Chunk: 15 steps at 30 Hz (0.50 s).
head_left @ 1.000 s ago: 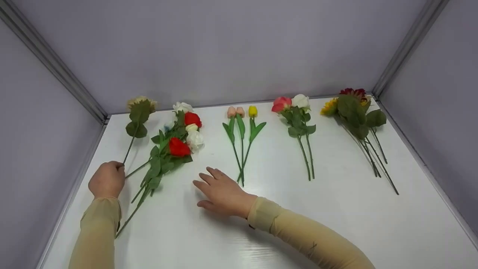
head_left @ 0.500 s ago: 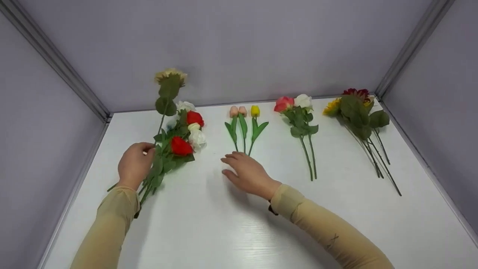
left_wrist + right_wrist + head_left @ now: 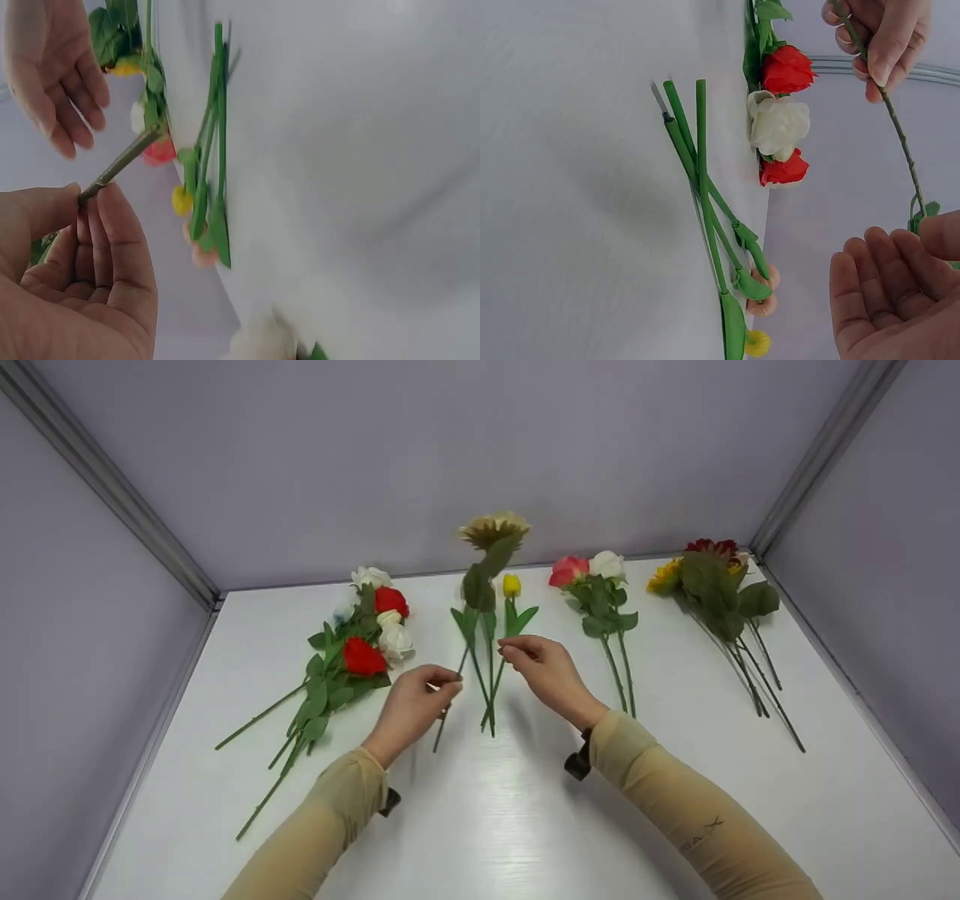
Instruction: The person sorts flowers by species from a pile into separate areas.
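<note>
Head view: left hand [image 3: 411, 706] pinches the stem of a cream flower [image 3: 493, 529], lifted upright above the tulips [image 3: 491, 622] on the counter [image 3: 480, 810]; not yet laid down. Right hand [image 3: 547, 671] hovers beside the stem, fingers loosely curled, holding nothing.

Left wrist view: thumb and fingers [image 3: 112, 225] pinch the thin green stem.

Right wrist view: right palm open, fingers together; the stem arcs between both hands.
</note>
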### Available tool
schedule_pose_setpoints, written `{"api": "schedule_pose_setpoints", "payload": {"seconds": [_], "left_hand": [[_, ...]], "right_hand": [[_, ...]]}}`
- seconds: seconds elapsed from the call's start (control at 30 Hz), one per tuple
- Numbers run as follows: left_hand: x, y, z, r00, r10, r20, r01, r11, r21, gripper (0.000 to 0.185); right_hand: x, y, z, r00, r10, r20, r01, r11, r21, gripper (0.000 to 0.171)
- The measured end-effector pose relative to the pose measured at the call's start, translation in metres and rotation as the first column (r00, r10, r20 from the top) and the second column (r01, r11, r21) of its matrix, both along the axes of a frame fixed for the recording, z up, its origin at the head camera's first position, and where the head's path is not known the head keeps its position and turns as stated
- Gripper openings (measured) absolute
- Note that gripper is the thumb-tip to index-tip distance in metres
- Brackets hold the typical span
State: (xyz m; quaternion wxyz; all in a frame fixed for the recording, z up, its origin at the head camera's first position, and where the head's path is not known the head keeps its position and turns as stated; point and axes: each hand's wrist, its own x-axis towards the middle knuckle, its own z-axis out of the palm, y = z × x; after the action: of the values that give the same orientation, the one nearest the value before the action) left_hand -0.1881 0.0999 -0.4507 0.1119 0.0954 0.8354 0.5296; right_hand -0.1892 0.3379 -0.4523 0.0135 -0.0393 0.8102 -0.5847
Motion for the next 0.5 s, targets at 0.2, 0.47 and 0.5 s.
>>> {"api": "schedule_pose_setpoints", "payload": {"seconds": [0.2,0.47,0.5], "left_hand": [[0.02,0.037,-0.019,0.995,-0.077,0.066,0.07,0.992,0.104,0.02],[0.03,0.058,-0.034,0.989,-0.11,0.101,0.088,0.976,0.199,0.02],[0.031,0.059,-0.035,0.988,-0.109,0.108,0.085,0.975,0.204,0.02]], "right_hand": [[0.0,0.005,-0.005,0.993,-0.042,0.113,0.064,0.978,-0.2,0.033],[0.003,0.016,-0.01,0.978,-0.058,0.201,0.116,0.95,-0.291,0.038],[0.004,0.017,-0.01,0.976,-0.059,0.208,0.119,0.95,-0.29,0.038]]}}
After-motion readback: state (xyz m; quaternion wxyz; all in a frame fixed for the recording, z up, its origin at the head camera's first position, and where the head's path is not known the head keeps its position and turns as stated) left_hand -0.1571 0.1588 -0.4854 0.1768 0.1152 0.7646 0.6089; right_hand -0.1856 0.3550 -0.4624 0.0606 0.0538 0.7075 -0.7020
